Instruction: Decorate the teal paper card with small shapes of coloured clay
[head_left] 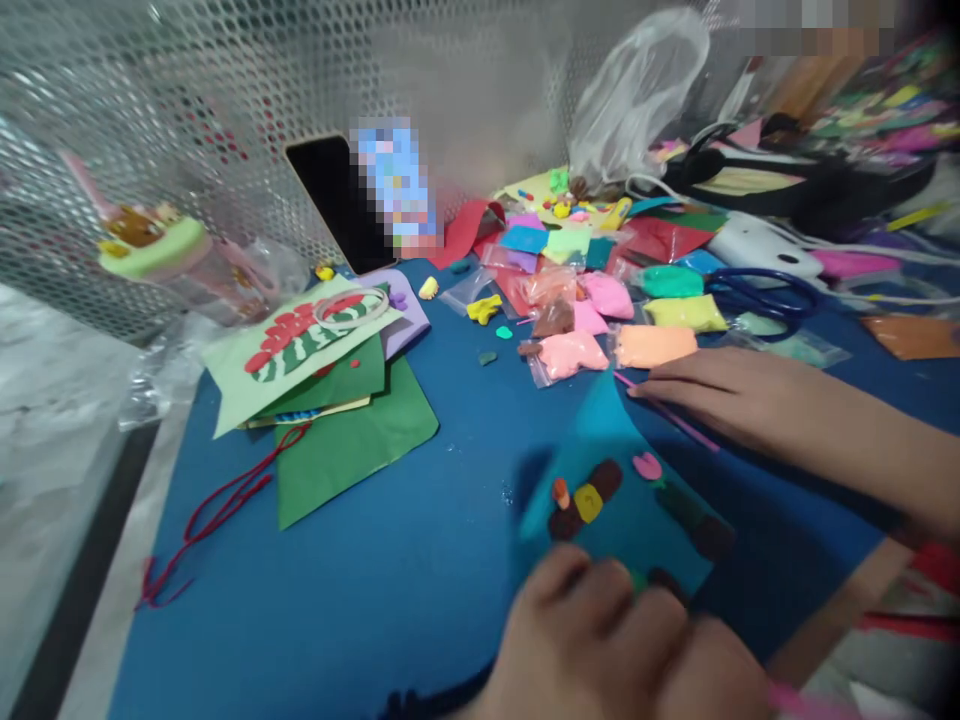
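Card (598,430), the blue one with brown shapes (606,482): where's it at?

On the tabletop (390,600), near edge behind the left hand (615,625). That grip's curled, can't tell if around anything. Right hand (716,385) is at the pink stick (697,436), can't tell if it's pinched.

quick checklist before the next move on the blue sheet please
1. Right hand fingers by the thin pink stick: ok, near its far end.
2. Stick firmly gripped: cannot tell.
3. Left hand at the near side of the blue sheet: ok.
4. Whole sheet visible: not ok, left hand covers part.
5. Yellow clay piece on the brown clay strip: ok.
6. Green card apart from the sheet: ok.
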